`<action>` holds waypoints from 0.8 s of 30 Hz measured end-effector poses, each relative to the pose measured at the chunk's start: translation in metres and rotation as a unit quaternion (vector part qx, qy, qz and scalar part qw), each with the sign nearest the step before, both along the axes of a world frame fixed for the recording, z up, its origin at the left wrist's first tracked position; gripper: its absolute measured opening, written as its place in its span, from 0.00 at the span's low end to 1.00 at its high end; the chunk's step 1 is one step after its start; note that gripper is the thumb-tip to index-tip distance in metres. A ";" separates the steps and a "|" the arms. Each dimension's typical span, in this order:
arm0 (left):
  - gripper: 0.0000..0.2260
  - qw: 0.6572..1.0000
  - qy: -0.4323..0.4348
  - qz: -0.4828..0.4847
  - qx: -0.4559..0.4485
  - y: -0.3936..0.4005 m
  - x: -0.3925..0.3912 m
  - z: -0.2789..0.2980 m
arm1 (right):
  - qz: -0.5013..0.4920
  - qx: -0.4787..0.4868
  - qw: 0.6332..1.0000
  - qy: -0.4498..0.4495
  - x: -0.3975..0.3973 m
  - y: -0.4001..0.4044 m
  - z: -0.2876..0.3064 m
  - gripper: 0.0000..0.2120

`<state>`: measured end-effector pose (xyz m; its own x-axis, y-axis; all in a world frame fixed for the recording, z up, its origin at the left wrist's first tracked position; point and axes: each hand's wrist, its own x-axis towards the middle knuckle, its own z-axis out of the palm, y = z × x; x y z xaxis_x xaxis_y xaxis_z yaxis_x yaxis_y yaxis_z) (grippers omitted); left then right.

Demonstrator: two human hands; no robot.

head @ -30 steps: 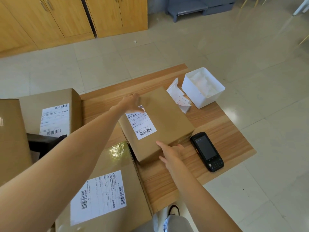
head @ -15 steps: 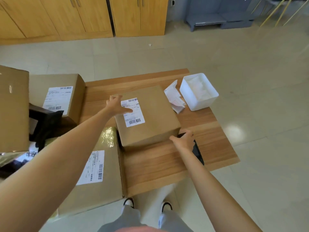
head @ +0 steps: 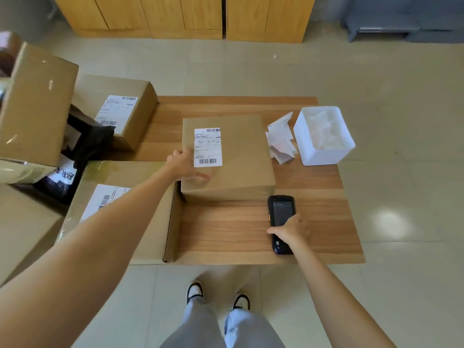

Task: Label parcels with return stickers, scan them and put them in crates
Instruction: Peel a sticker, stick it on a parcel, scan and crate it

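A brown cardboard parcel [head: 241, 156] lies on the low wooden table [head: 226, 234], with a white barcode label [head: 208, 146] stuck on its top. My left hand [head: 184, 164] rests on the parcel's left edge, the thumb lying flat across the top near the label. A black handheld scanner [head: 281, 212] lies on the table just right of the parcel's front corner. My right hand [head: 290, 231] grips the scanner's lower half, thumb on its left side and fingers over its right. The scanner's screen faces up.
A white bin [head: 324, 156] and loose sticker backing papers [head: 281, 139] sit at the table's far right. Labelled boxes [head: 118, 111] [head: 120, 209] and a taller box [head: 35, 101] crowd the left, around a black crate [head: 88, 141]. My feet stand before the table.
My right hand left the parcel's front edge and took hold of the scanner. My left hand slid along the parcel's left edge toward me. The camera view shifted.
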<state>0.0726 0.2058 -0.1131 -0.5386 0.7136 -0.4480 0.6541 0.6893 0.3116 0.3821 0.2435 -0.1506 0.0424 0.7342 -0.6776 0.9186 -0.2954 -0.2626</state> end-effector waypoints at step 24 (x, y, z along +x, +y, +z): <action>0.54 0.999 0.001 -0.020 -0.035 -0.001 0.007 0.012 | -0.277 -0.188 0.694 0.637 -0.067 0.018 0.148 0.17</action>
